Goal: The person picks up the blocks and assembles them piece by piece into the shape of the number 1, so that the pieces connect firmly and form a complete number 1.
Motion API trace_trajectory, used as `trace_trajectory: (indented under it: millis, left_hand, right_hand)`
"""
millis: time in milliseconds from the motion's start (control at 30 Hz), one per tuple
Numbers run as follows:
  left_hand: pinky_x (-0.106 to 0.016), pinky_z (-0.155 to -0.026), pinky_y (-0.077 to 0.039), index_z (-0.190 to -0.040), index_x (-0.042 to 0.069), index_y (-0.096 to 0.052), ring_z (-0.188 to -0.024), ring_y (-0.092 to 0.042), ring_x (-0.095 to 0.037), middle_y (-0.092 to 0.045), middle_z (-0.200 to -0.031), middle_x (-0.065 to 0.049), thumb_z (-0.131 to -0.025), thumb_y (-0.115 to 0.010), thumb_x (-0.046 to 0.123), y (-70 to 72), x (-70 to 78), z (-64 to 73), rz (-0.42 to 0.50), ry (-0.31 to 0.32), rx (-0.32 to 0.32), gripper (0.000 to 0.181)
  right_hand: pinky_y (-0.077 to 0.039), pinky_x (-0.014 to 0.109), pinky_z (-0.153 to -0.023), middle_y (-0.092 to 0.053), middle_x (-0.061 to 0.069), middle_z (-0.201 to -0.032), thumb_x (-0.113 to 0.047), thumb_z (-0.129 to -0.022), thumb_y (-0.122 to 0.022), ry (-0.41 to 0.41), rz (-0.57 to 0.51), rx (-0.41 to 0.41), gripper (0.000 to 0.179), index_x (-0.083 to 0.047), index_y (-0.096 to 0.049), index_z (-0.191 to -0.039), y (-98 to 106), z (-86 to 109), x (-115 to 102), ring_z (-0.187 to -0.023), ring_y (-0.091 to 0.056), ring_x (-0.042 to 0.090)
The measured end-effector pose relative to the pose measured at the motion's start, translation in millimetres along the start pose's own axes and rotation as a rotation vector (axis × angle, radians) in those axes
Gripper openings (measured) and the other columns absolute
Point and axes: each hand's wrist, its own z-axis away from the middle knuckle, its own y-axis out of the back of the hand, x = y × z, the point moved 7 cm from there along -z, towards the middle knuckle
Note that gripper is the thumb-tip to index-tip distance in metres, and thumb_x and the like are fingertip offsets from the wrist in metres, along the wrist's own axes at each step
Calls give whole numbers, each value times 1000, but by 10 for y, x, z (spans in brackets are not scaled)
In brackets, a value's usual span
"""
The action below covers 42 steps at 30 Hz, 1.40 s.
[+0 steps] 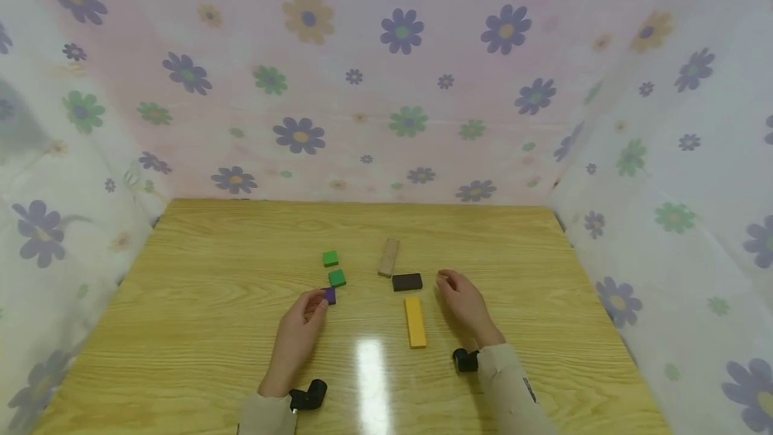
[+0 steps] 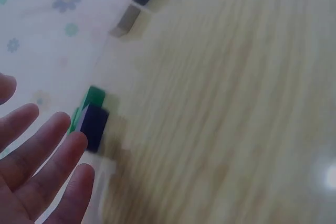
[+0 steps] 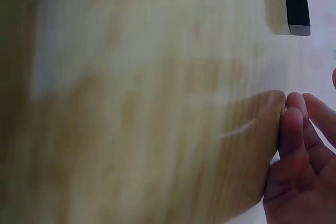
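My left hand (image 1: 297, 327) reaches to a small purple block (image 1: 330, 296), its fingertips right at the block's left side. In the left wrist view the fingers (image 2: 50, 177) look extended and apart, and the purple block (image 2: 95, 128) stands just beyond them. Two small green blocks (image 1: 337, 278) lie a little farther back. Over on the right, my right hand (image 1: 468, 304) rests low at the tabletop, fingers loosely bent and holding nothing. Nearest to it is a black block (image 1: 407, 282), a short way to its left.
A yellow block (image 1: 415, 322) lies in front of the black one, and a brown block (image 1: 389, 258) behind it. Flower-printed cloth (image 1: 401, 86) closes off the back and both sides of the wooden table (image 1: 199, 274). Black wrist mounts (image 1: 309, 395) project from the sleeves.
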Motion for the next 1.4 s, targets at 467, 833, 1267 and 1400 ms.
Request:
trace_trajectory:
  millis: [467, 833, 1267, 1400]
  left_hand:
    - [-49, -93, -20, -114, 18, -59, -116, -38, -22, -55, -116, 2, -88, -54, 29, -789, 235, 268, -3, -96, -63, 28]
    - [-57, -96, 1, -128, 8, -46, -131, -10, -35, -32, -139, -11, -81, -60, 39, -1319, 463, 346, -253, -206, -105, 58]
    - [-55, -98, -1, -131, 12, -43, -133, -7, -29, -25, -143, -6, -71, -54, 67, -1565, 493, 299, -514, -178, -49, 82]
    - [-55, -98, -2, -127, 14, -47, -133, -8, -29, -25, -143, -6, -72, -55, 64, -1552, 503, 302, -542, -201, -22, 75]
  right_hand:
    - [-39, 42, -83, -55, 4, -109, -35, -90, -50, 8, 7, -45, 38, -18, -53, -123, -175, -93, -100, -98, -51, 21]
    - [-42, 36, -70, -57, -3, -92, -37, -87, -53, 22, 23, -59, 38, -21, -54, -122, -302, -148, -253, -79, -52, 15]
    - [-36, 32, -60, -50, -3, -82, -42, -83, -59, 123, 169, -91, 40, -20, -56, -115, -345, -194, -327, -69, -45, 14]
    - [-37, 33, -62, -52, -2, -82, -42, -81, -61, 119, 148, -92, 36, -18, -58, -108, -359, -212, -337, -69, -46, 15]
